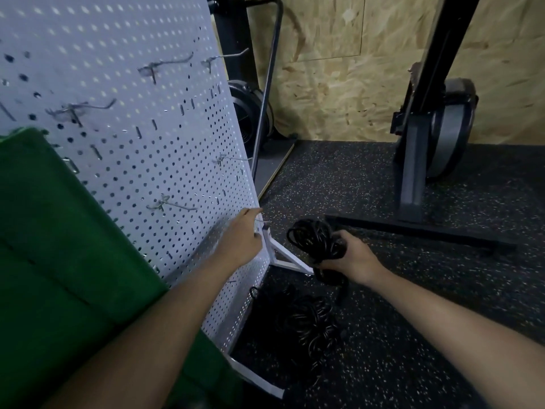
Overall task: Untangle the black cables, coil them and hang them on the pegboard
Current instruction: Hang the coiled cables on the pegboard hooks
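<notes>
Nearest, at 8 o'clock in the view, a green sheet [59, 246] fills the corner. The edges cut it off, and what it covers is hidden. At 6 o'clock a loose cable [306, 323] lies heaped on the speckled floor [413, 335], just beside the pegboard's lower corner. It is black on dark, so its ends are hard to make out.

Beyond it the right hand [354, 261] grips a coil [315, 240] of black cable, fingers wrapped round the bunch. The loops stick out toward 10 o'clock and a tail hangs toward 6.

At 9 o'clock from the coil, the left hand [241, 237] reaches to the right edge of the pegboard [132, 113], at a thin hook [263, 222]. It is seen from the back and its fingers are hidden, so I cannot tell whether they pinch the hook. A white foot [290, 261] shows between the hands. The upper hooks [165, 66] are blurred.

Farthest, at 2 o'clock, a black frame [413, 160] with a wheel stands before a chipboard wall [339, 69], its top cut off.
</notes>
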The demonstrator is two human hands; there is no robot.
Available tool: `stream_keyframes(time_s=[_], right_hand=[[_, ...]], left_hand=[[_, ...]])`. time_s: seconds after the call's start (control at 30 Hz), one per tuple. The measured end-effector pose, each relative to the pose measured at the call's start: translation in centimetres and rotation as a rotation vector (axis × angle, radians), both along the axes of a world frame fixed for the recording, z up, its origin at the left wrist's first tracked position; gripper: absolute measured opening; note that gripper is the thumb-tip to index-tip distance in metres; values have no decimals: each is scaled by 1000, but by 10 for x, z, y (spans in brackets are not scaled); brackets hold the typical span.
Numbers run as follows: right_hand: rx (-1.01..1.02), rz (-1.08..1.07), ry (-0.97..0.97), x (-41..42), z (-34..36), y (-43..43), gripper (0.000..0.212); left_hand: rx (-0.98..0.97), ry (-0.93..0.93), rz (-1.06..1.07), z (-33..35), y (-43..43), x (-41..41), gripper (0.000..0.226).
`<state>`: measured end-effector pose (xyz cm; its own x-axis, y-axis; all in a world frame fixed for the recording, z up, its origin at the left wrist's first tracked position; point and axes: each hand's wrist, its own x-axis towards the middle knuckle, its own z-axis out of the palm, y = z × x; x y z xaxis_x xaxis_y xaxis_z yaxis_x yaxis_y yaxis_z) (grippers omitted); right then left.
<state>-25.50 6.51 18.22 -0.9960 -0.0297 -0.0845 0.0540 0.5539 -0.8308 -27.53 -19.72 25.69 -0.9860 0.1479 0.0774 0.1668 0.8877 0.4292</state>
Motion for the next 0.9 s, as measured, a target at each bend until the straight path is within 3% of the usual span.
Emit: stream_keyframes(time_s=[0.17,0.37,0.5,0.63,0.8,0.9], right_hand=[[-182,-58,69,-34,-12,-42,67],[-303,-79,84,-70,-30,-81,77],[-326,-23,84,-83,-48,-95,78],[-323,11,79,-88,-54,-106,81],[-343,31,61,-97,-58,-117,83],[-346,66,18,-103,-60,-117,73]], left_hand=[[38,-125,62,-29,-11,-31,86],[27,-242,43,-45,-10,-52,86],[108,-222,106,-52,-9,-56,77],[250,-165,207,-52,-7,-57,98],[396,-149,283,-48,-9,-58,84],[447,-149,286,-48,-9,-58,78]])
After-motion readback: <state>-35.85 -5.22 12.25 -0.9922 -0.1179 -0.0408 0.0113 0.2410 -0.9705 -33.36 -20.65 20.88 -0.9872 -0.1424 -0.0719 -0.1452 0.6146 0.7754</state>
